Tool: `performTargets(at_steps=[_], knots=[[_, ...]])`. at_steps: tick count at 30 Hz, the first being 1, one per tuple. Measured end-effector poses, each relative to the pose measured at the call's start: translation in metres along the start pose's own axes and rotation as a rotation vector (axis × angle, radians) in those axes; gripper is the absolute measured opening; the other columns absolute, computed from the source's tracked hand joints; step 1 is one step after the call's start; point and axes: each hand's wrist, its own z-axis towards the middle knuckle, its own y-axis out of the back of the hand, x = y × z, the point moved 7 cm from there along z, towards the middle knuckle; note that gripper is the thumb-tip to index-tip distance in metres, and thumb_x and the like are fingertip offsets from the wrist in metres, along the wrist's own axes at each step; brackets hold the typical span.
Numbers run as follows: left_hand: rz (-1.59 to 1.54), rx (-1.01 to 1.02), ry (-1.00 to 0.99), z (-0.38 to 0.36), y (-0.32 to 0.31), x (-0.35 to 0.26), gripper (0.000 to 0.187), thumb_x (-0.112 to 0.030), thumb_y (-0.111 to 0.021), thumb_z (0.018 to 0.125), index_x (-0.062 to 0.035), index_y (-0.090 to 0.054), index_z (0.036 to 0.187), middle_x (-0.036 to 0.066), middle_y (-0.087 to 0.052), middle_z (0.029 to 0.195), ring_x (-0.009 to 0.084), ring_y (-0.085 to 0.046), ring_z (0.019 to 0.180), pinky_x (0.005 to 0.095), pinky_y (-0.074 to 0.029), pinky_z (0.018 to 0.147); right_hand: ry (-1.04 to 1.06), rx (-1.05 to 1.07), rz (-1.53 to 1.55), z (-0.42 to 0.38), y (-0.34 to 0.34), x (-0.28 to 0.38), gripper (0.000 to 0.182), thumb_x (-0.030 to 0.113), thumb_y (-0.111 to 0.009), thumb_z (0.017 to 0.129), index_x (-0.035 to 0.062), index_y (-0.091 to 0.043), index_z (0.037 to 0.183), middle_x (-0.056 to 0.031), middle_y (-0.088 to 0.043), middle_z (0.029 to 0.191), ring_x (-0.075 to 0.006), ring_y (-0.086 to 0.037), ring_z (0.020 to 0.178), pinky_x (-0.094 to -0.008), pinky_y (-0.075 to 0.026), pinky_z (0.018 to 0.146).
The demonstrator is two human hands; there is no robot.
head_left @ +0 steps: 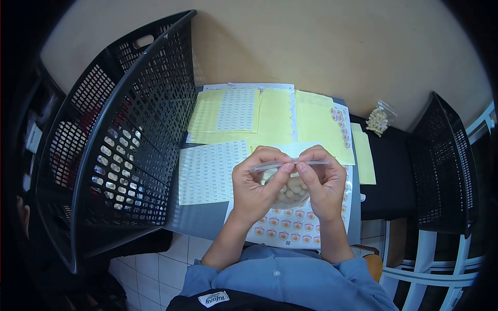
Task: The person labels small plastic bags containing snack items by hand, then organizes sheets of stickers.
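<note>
A clear plastic bag (292, 194) with pale, rounded pieces in it hangs from both hands over the table. My left hand (257, 184) is closed, its thumb and finger pinching the bag's top edge near the middle. Close beside it, my right hand (325, 182) pinches the same edge, and the two thumbs nearly meet. Beneath the bag lies a white sheet of round orange-and-pink stickers (288, 226). To the left of my left hand is a sheet of small printed labels (207, 173). My hands hide the bag's sides.
A large black perforated basket (129, 150) stands at the left, with things showing through its holes. Yellow sheets (277, 116) cover the table's far part. On the black surface at right sit another filled clear bag (377, 122) and a second black basket (441, 166).
</note>
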Motion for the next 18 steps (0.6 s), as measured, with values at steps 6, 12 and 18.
performTargets(at_steps=[6, 12, 18], knots=[[0.082, -0.033, -0.029, 0.001, 0.002, 0.003, 0.009, 0.004, -0.059, 0.073, 0.0013, -0.058, 0.081, 0.008, -0.057, 0.080, 0.0111, -0.055, 0.075, 0.0227, -0.044, 0.068, -0.008, -0.009, -0.022, 0.004, 0.002, -0.007, 0.007, 0.003, -0.060, 0.074, 0.0003, -0.057, 0.080, -0.0052, -0.056, 0.077, -0.0103, -0.052, 0.075, -0.0233, -0.040, 0.070], [0.158, -0.059, -0.076, 0.001, 0.000, 0.004, 0.008, 0.003, -0.058, 0.074, 0.0015, -0.056, 0.081, 0.008, -0.058, 0.080, 0.0120, -0.056, 0.074, 0.0230, -0.044, 0.067, 0.055, -0.034, -0.076, 0.006, 0.003, -0.007, 0.006, 0.004, -0.060, 0.074, 0.0004, -0.057, 0.078, -0.0053, -0.057, 0.075, -0.0104, -0.052, 0.073, -0.0230, -0.041, 0.069], [0.214, -0.083, -0.096, 0.000, -0.001, 0.007, 0.006, 0.001, -0.058, 0.075, 0.0012, -0.055, 0.080, 0.008, -0.058, 0.080, 0.0117, -0.056, 0.073, 0.0226, -0.044, 0.066, 0.071, -0.023, -0.103, 0.008, 0.006, -0.011, 0.006, 0.004, -0.060, 0.075, 0.0001, -0.057, 0.076, -0.0051, -0.057, 0.074, -0.0106, -0.052, 0.072, -0.0231, -0.041, 0.069]])
